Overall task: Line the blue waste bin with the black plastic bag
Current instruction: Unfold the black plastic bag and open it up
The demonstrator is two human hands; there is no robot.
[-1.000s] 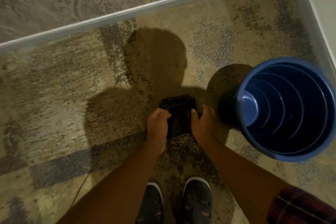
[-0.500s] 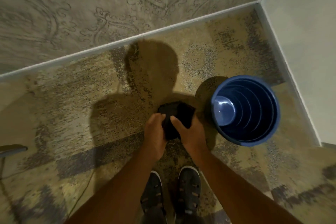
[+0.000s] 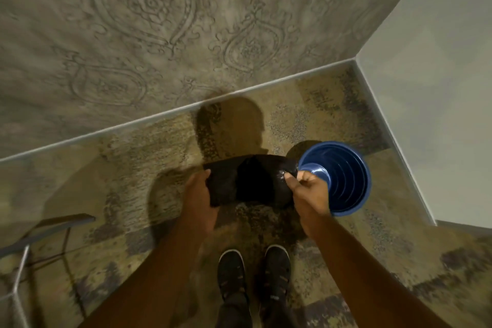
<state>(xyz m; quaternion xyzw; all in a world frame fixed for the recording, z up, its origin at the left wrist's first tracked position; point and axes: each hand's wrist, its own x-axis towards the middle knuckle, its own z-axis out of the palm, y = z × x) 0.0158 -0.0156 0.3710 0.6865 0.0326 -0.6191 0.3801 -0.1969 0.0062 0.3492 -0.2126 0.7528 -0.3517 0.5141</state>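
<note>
A black plastic bag (image 3: 250, 181) is stretched between both hands at waist height, partly unfolded into a wide dark band. My left hand (image 3: 199, 196) grips its left edge. My right hand (image 3: 306, 190) pinches its right edge between thumb and fingers. The blue waste bin (image 3: 348, 176) stands upright and empty on the carpet just right of my right hand, which overlaps its near-left rim. The bag is outside the bin.
Patterned wall (image 3: 159, 34) ahead and a plain wall (image 3: 439, 88) on the right meet in a corner behind the bin. A metal frame with a dark bar (image 3: 48, 229) and a thin cable sits at lower left. My shoes (image 3: 253, 274) are below the bag.
My hands have moved apart, pulling the folded bag open sideways. The view has tilted up and back, so the bin looks smaller and more wall shows.
</note>
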